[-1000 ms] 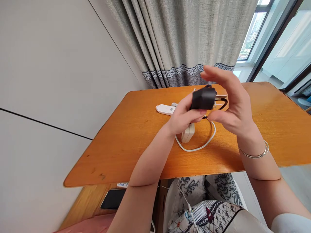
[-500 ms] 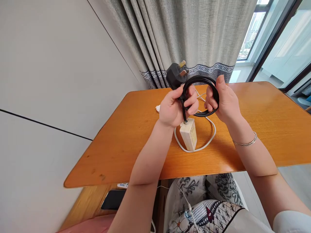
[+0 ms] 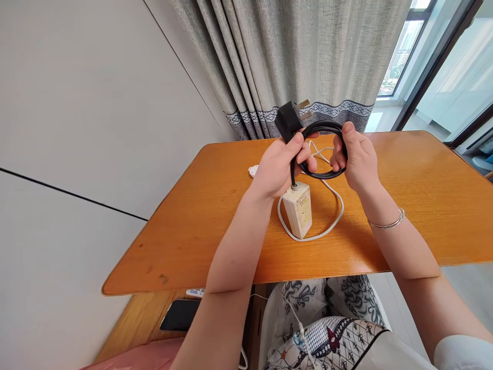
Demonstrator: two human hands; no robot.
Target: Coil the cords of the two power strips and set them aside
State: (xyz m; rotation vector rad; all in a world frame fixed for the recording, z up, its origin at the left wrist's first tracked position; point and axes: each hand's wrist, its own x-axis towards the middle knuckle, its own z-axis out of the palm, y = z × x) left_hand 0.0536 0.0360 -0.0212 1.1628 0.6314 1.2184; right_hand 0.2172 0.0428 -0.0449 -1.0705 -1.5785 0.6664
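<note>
A coiled black power cord (image 3: 323, 125) is held up above the table between my two hands. My left hand (image 3: 281, 164) is closed round the left side of the coil, just below its black plug (image 3: 288, 121), whose metal pins point up and right. The fingers of my right hand (image 3: 357, 156) curl through the right side of the loop, thumb on top. From the cord hangs a cream box-shaped adapter (image 3: 298, 209), upright below my left hand. A white cable (image 3: 341, 208) curves round behind and beneath it on the table.
The orange wooden table (image 3: 215, 221) spans the view. Part of a white object (image 3: 253, 170) shows behind my left hand. A grey curtain (image 3: 308, 56) hangs past the far edge, and a white panel (image 3: 77, 113) rises at left. A black phone (image 3: 179, 314) lies lower left.
The plug, first held sideways in my left hand, now points up. My right hand has gone from an open curve to gripping the coil, and the adapter has come into fuller view.
</note>
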